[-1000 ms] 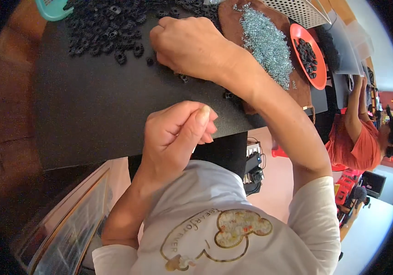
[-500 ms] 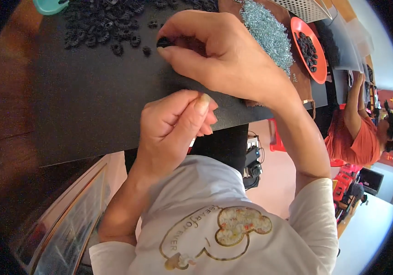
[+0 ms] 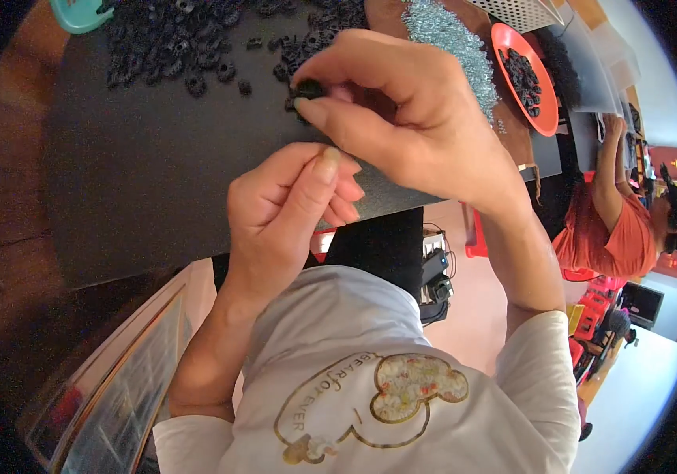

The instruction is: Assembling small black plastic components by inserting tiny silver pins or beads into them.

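Over the near part of the dark table (image 3: 133, 182), my right hand (image 3: 409, 110) pinches a small black plastic part (image 3: 309, 89) between thumb and fingertips. Just below it, my left hand (image 3: 291, 193) is closed, its thumb pressed on the bent forefinger; whatever it holds, if anything, is hidden. A heap of small black plastic parts (image 3: 168, 43) covers the far left of the table, some of them ring-shaped. A few loose ones lie along its near edge and beside my right fingertips.
Small shiny silvery-blue pieces (image 3: 453, 51) are piled on a brown sheet (image 3: 516, 146) beyond my right hand. Right of them stand an orange-red dish (image 3: 547, 118) with black parts and a white perforated basket (image 3: 520, 12). A mint-green bowl (image 3: 78, 22) is far left. A person in orange (image 3: 611, 237) works at right.
My right hand has shifted slightly right and down, still pinching a black part. More loose black parts show beside its fingertips. My left hand has moved a little left and up, still closed.
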A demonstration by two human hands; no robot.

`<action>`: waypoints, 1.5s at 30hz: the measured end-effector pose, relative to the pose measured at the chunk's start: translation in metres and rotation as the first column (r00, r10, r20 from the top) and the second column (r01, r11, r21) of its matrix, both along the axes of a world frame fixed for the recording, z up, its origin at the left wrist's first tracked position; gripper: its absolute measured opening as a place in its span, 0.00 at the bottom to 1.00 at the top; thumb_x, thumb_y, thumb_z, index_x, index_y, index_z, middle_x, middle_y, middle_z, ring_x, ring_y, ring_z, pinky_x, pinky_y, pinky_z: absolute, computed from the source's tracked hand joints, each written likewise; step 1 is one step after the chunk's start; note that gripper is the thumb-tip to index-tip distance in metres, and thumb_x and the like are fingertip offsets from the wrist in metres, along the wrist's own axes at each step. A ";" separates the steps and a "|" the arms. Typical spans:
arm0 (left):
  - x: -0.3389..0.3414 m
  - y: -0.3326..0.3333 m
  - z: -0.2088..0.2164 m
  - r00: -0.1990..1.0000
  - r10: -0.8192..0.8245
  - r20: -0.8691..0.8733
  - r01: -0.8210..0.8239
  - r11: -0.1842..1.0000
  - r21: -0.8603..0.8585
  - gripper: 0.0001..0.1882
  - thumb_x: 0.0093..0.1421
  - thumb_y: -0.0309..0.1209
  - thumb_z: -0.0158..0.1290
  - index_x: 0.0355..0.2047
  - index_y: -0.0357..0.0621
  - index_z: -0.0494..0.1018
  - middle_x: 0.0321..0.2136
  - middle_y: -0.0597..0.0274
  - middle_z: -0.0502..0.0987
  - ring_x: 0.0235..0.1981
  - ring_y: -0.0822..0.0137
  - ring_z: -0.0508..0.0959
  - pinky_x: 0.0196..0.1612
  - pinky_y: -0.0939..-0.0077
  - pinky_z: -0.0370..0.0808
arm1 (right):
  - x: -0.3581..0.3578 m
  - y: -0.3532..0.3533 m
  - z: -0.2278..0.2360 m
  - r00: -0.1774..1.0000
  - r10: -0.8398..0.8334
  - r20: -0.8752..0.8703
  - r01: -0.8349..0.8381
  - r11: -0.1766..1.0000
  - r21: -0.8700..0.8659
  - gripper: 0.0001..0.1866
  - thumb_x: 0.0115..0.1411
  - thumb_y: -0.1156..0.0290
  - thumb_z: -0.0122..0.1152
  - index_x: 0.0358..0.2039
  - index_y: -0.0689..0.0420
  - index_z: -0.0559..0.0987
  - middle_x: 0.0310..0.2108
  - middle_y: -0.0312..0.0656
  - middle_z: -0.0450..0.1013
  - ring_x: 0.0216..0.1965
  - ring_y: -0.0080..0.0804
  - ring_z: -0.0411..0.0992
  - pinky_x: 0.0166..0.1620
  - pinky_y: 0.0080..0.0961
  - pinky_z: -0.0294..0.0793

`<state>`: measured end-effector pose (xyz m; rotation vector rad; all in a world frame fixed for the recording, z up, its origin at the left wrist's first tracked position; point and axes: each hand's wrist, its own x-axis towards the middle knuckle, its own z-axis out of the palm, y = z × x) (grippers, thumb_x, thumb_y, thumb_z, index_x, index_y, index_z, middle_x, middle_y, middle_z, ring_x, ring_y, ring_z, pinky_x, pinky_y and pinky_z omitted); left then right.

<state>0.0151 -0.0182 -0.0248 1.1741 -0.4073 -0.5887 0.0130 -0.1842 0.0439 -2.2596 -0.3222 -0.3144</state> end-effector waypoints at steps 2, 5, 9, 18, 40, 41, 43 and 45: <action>0.000 -0.002 -0.004 1.000 0.015 -0.011 -0.015 0.999 -0.034 0.14 0.68 0.34 0.46 0.37 0.34 0.75 0.26 0.62 0.78 0.23 0.78 0.75 0.28 0.83 0.73 | -0.006 -0.002 0.002 1.000 -0.008 0.019 0.008 1.000 0.004 0.12 0.50 0.71 0.59 0.32 0.67 0.79 0.23 0.51 0.72 0.26 0.47 0.74 0.30 0.38 0.73; 0.001 -0.003 -0.004 1.000 0.024 -0.006 -0.024 0.998 -0.063 0.14 0.68 0.34 0.46 0.37 0.35 0.75 0.26 0.63 0.78 0.23 0.78 0.75 0.28 0.84 0.73 | -0.013 -0.005 0.001 0.998 0.011 0.061 -0.009 0.999 -0.039 0.12 0.50 0.72 0.60 0.33 0.66 0.78 0.22 0.50 0.72 0.25 0.45 0.73 0.29 0.36 0.72; 0.001 -0.004 -0.002 1.000 0.006 0.010 -0.006 0.999 -0.052 0.14 0.69 0.34 0.46 0.38 0.36 0.75 0.27 0.63 0.79 0.24 0.78 0.75 0.29 0.84 0.73 | -0.022 -0.009 0.000 0.991 0.038 0.128 -0.032 0.998 -0.047 0.08 0.54 0.75 0.63 0.34 0.64 0.79 0.20 0.36 0.64 0.21 0.22 0.63 0.23 0.21 0.59; 0.001 -0.003 -0.002 0.999 -0.018 0.032 0.018 1.000 -0.009 0.13 0.68 0.32 0.45 0.38 0.35 0.75 0.27 0.63 0.78 0.25 0.77 0.76 0.30 0.83 0.74 | -0.034 -0.010 0.015 0.999 0.035 0.009 -0.035 0.997 0.070 0.09 0.52 0.75 0.61 0.34 0.64 0.76 0.21 0.44 0.67 0.23 0.37 0.72 0.25 0.31 0.70; 0.001 -0.004 0.005 0.999 -0.026 -0.037 0.025 0.999 -0.027 0.13 0.69 0.33 0.45 0.40 0.35 0.74 0.27 0.64 0.77 0.24 0.78 0.74 0.25 0.83 0.73 | -0.033 -0.009 0.002 0.993 0.081 -0.081 -0.042 0.916 0.399 0.07 0.60 0.78 0.57 0.38 0.68 0.77 0.25 0.38 0.69 0.21 0.21 0.73 0.25 0.19 0.71; 0.000 -0.005 0.005 1.000 -0.015 -0.025 0.014 1.000 -0.025 0.13 0.69 0.33 0.45 0.40 0.35 0.74 0.26 0.64 0.76 0.24 0.79 0.73 0.23 0.83 0.73 | -0.033 -0.008 0.003 0.992 0.078 -0.096 -0.032 0.910 0.413 0.07 0.60 0.78 0.57 0.38 0.68 0.77 0.26 0.39 0.69 0.21 0.22 0.74 0.24 0.18 0.72; 0.000 -0.006 0.005 1.000 -0.008 -0.019 0.007 1.000 -0.021 0.13 0.69 0.32 0.45 0.40 0.35 0.74 0.26 0.64 0.76 0.24 0.79 0.73 0.22 0.84 0.72 | -0.033 -0.007 0.002 0.991 0.072 -0.117 -0.015 0.904 0.428 0.07 0.60 0.79 0.56 0.38 0.68 0.76 0.27 0.40 0.69 0.21 0.22 0.75 0.24 0.18 0.73; 0.001 -0.005 0.003 1.000 0.002 0.012 -0.002 1.000 -0.009 0.12 0.69 0.32 0.45 0.41 0.34 0.74 0.25 0.64 0.76 0.24 0.79 0.73 0.22 0.84 0.72 | -0.033 -0.006 0.001 0.992 0.070 -0.103 -0.015 0.889 0.458 0.08 0.60 0.78 0.56 0.39 0.68 0.76 0.27 0.39 0.68 0.21 0.22 0.75 0.24 0.18 0.73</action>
